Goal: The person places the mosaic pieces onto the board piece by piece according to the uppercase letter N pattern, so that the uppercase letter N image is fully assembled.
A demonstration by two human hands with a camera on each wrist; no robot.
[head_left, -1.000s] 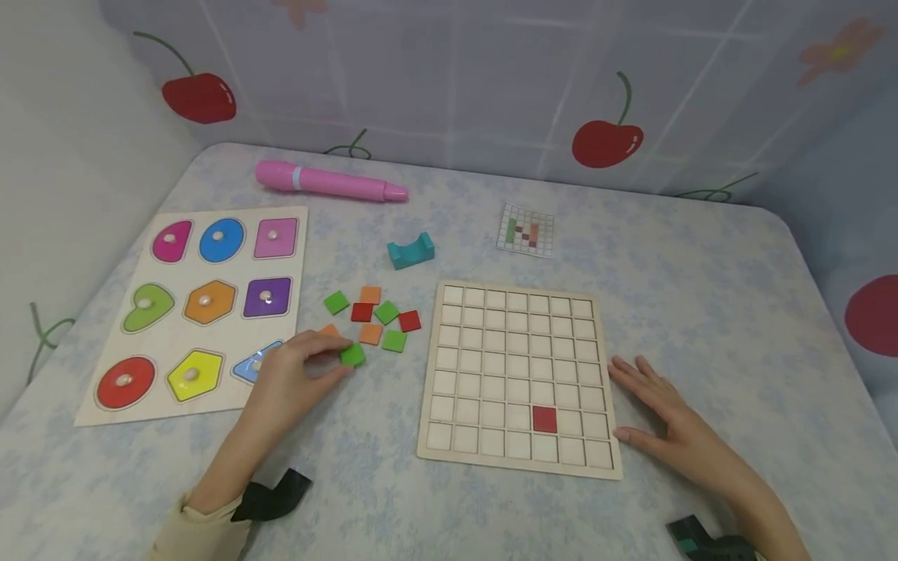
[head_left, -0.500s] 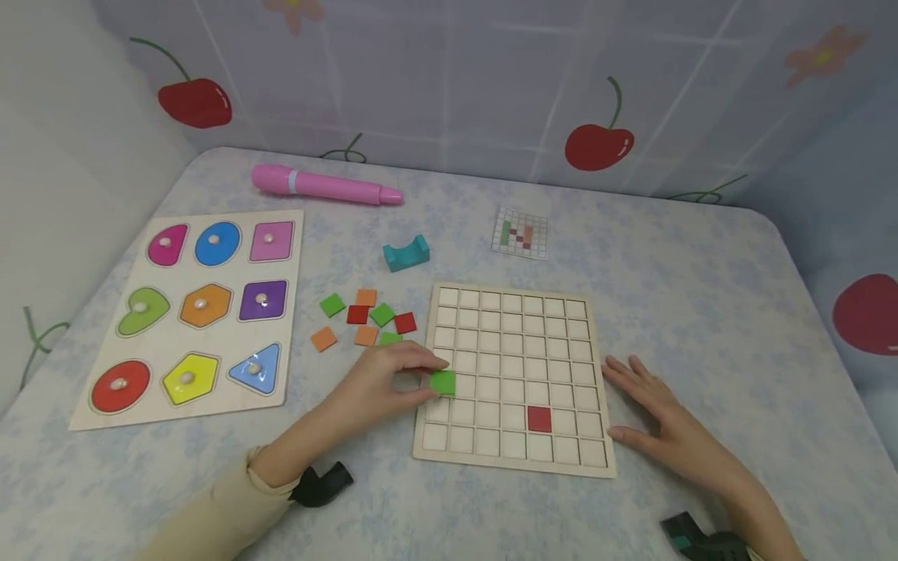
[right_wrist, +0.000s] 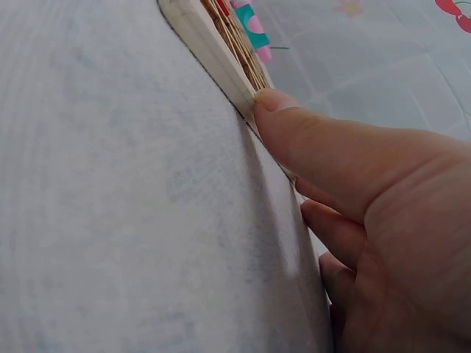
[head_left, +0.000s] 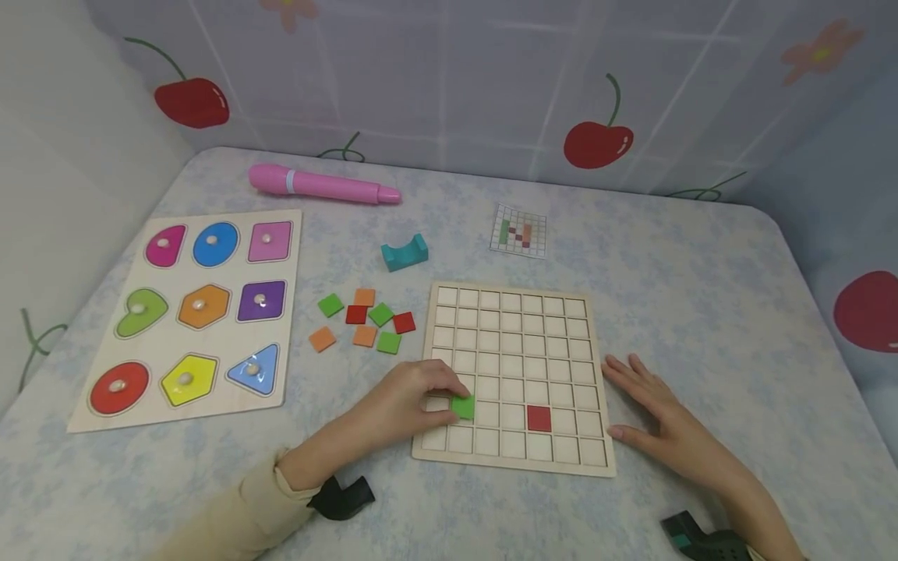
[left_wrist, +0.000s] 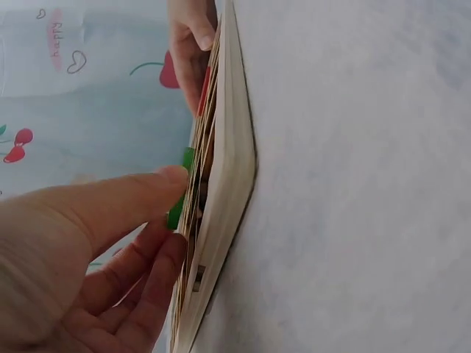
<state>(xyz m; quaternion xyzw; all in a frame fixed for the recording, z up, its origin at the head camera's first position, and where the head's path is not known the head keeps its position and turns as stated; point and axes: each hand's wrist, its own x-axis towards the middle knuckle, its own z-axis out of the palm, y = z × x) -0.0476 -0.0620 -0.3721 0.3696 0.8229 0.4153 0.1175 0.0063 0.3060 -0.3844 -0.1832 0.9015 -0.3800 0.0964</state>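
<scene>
My left hand (head_left: 405,401) pinches a green square tile (head_left: 463,407) between thumb and fingers, over the second column of a wooden grid board (head_left: 515,466). In the left wrist view the green tile (left_wrist: 176,213) is right at the board's top surface. A red tile (head_left: 539,418) sits in a cell toward the board's lower right. My right hand (head_left: 669,425) rests on the table at the board's right side, fingers extended. In the right wrist view its thumb (right_wrist: 276,103) touches the board's edge.
Several loose green, orange and red tiles (head_left: 365,336) lie left of the board. A knob puzzle (head_left: 231,312) occupies the far left. Behind are a pink microphone-shaped toy (head_left: 330,185), a teal curved block (head_left: 405,253) and a small pattern card (head_left: 519,231).
My left hand has carried the green tile from the loose pile rightward onto the board, then slightly farther right and nearer to me. The right hand stays at the board's edge.
</scene>
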